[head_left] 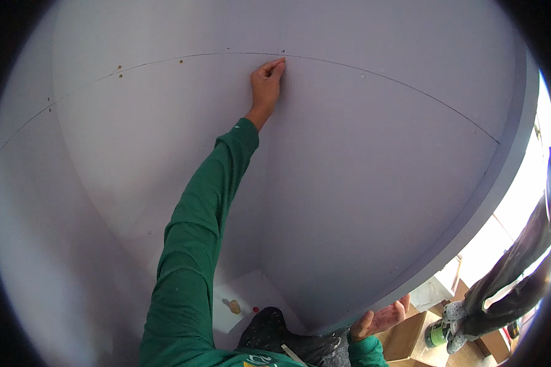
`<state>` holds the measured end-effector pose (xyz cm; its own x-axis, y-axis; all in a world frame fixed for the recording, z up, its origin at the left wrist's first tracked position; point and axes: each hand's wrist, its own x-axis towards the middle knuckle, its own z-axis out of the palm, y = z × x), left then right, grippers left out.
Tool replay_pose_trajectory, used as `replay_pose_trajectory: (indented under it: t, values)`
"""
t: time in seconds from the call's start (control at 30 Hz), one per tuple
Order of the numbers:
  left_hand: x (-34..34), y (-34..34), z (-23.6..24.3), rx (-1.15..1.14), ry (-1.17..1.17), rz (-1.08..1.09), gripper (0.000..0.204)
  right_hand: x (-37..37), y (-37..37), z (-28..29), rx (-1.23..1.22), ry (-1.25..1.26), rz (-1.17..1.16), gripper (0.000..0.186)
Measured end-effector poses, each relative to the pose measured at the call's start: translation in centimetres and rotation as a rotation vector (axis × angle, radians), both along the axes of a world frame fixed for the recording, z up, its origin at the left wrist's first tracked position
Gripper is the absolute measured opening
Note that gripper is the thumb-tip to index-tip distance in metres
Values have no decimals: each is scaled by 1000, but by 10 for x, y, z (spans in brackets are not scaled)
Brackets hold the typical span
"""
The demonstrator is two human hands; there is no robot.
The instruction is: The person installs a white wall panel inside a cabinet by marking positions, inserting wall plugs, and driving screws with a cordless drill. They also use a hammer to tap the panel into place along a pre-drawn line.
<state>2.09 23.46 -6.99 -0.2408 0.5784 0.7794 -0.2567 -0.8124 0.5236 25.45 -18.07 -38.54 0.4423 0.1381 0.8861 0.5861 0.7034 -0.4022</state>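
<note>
My left hand (267,85), at the end of a green sleeve, reaches up into the inner corner of a pale grey-lilac cabinet. Its fingertips are pinched together at a thin dark line (337,63) that runs across the panels; whatever they hold, if anything, is too small to make out. A small dark mark (283,51) lies just above the fingertips. Low on the right, my right hand (381,319) is beside the front edge of the right side panel (453,260), palm turned up, fingers apart and loosely bent, with nothing seen in it.
Small drilled holes (181,61) dot the panels along the line. On the cabinet floor (255,286) lie a tan object (234,306) and a tiny red piece (256,309). Outside at right are another person's dark-trousered legs (514,275), a green-labelled container (436,334) and cardboard boxes (404,337).
</note>
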Motion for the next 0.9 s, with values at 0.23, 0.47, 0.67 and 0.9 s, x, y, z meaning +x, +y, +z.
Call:
replay_pose_trajectory:
  t: [0.23,0.47,0.67,0.9]
  values:
    - [2,19,12,91,17,330,17,-2,1,3,4,-12,-15,56]
    - [-6,19,19,79,95,381,14,-4,1,3,11,19,11,57]
    - [-19,0,37,4,414,653,15,1,-1,2,-16,-38,-10,55]
    - [1,-8,17,199,415,878,19,1,2,-2,12,-35,4,53]
